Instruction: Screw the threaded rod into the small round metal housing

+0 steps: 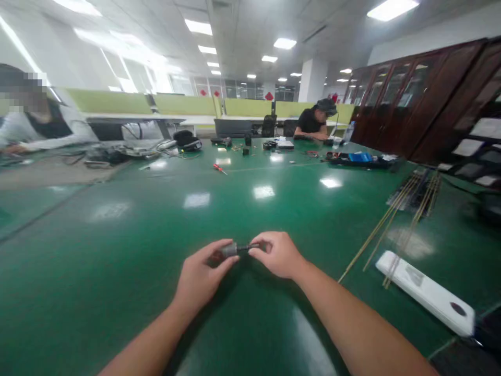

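A wide green counter [250, 219] fills the view, its glossy top mirroring the ceiling lights. At the right lies a white bar [425, 292], with thin rods [385, 222] fanned across the counter beside it and over its near end. Farther back, a red screwdriver [219, 168] lies alone near the middle. Beyond it sit a black bag [187, 140], small dark parts [246, 146] and a blue box [360, 156] on a dark tray. A tangle of cables [117, 154] covers the far left. Two people sit at the far edge.
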